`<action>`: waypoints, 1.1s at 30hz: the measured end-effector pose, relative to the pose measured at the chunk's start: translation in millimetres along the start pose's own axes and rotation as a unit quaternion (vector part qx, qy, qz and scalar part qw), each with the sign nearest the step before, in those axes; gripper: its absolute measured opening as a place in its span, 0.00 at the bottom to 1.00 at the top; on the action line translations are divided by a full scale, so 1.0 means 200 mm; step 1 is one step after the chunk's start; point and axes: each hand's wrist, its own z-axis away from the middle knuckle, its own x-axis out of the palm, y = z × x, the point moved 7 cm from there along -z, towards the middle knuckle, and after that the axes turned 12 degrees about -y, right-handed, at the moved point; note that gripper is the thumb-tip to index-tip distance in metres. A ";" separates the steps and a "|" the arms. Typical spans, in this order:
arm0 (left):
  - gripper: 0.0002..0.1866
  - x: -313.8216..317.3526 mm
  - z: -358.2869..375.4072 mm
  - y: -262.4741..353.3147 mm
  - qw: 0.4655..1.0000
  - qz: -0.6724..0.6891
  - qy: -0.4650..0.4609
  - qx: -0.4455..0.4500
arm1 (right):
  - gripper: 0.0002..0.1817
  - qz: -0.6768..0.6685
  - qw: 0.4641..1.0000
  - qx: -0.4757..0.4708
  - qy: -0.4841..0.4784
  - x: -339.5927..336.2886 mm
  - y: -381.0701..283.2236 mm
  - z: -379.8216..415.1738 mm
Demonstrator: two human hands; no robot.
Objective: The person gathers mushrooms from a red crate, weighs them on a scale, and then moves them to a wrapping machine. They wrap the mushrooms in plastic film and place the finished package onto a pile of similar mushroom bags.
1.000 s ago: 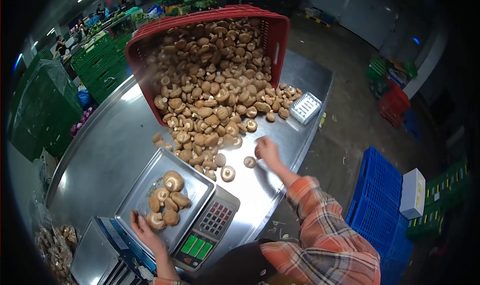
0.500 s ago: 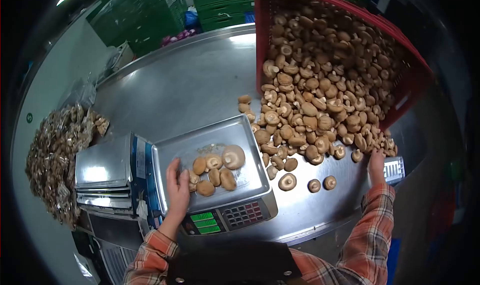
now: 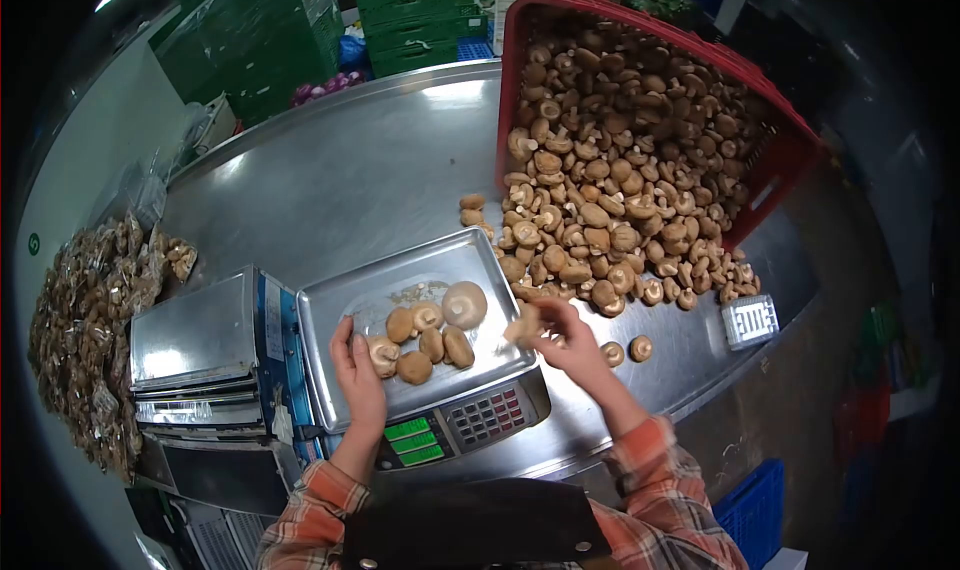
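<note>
Several shiitake mushrooms [image 3: 432, 345] lie on the steel tray [image 3: 490, 270] of a weighing scale, whose green display [image 3: 412, 440] is lit. My left hand [image 3: 358, 375] rests at the tray's left side, fingers extended, its thumb against a pale mushroom [image 3: 383, 356]. Over the tray's right edge, my right hand [image 3: 572, 342] pinches a shiitake mushroom [image 3: 520, 327], slightly blurred by motion. Two loose mushrooms [image 3: 641, 348] sit on the table right of that hand. Behind it, a large heap of shiitake mushrooms [image 3: 620, 205] spills from a tipped red crate [image 3: 765, 75].
Bagged mushrooms [image 3: 95, 340] are piled at the far left, next to a steel wrapping machine [image 3: 195, 325]. A small white plastic basket [image 3: 750, 322] stands at the table's right. Green crates [image 3: 410, 20] are stacked behind the steel table [image 3: 330, 185]; a blue crate [image 3: 752, 515] is below right.
My right hand has moved left from the far right of the heap to the tray's edge and now holds a mushroom. My left hand stays by the tray. The view has shifted slightly.
</note>
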 end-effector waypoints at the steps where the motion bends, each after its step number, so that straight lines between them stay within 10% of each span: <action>1: 0.19 0.00 0.00 -0.03 0.999 0.036 0.008 -0.012 | 0.27 0.016 0.999 0.023 -0.021 0.10 -0.03 -0.05; 3: 0.18 0.03 0.02 -0.03 0.999 0.047 -0.010 -0.002 | 0.24 0.286 0.952 -0.106 0.007 0.24 -0.10 -0.09; 11: 0.21 0.01 0.03 -0.04 0.991 -0.080 -0.096 0.055 | 0.25 0.281 0.958 -0.049 -0.040 0.36 -0.08 -0.07; 18: 0.24 -0.31 0.09 0.00 0.994 -0.091 0.017 0.053 | 0.13 0.325 0.911 0.038 0.251 -0.32 0.18 0.22; 22: 0.23 -0.46 0.17 0.06 0.994 -0.083 0.046 0.046 | 0.21 0.344 0.929 0.133 -0.008 -0.12 0.46 0.30; 29: 0.21 -0.57 0.27 0.10 0.999 -0.020 0.024 0.029 | 0.14 0.411 0.898 0.074 0.142 -0.06 0.49 0.35; 33: 0.21 -0.63 0.30 0.07 0.999 0.022 0.004 0.024 | 0.11 0.219 0.962 0.140 0.085 -0.07 0.61 0.40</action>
